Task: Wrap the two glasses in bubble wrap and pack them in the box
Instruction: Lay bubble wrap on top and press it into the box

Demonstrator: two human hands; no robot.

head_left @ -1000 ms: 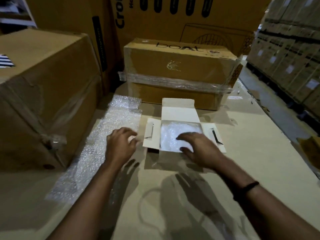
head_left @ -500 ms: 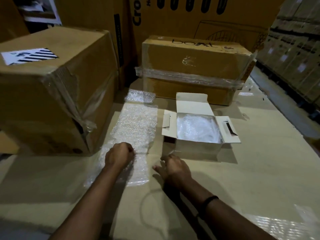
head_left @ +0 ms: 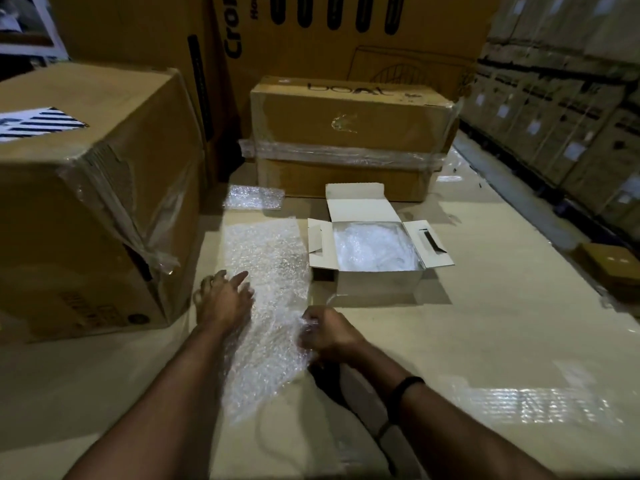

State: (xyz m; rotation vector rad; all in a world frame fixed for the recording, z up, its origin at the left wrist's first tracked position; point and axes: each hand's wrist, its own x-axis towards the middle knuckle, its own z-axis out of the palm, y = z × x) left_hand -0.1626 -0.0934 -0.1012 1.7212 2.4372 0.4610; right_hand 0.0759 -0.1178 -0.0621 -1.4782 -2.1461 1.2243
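Newly — right grip point(head_left: 329, 332) on bubble wrap point(head_left: 273, 265)

Cardboard surface point(head_left: 485, 323) with bubble wrap sheet point(head_left: 270, 271), open white box point(head_left: 377, 284), brown cartons point(head_left: 86, 202).

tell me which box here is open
The small white cardboard box beside the clear bubble wrap sheet; its flaps are spread, while the brown taped cartons nearby are sealed.

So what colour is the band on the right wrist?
Black; the wristband shows best in the head view.
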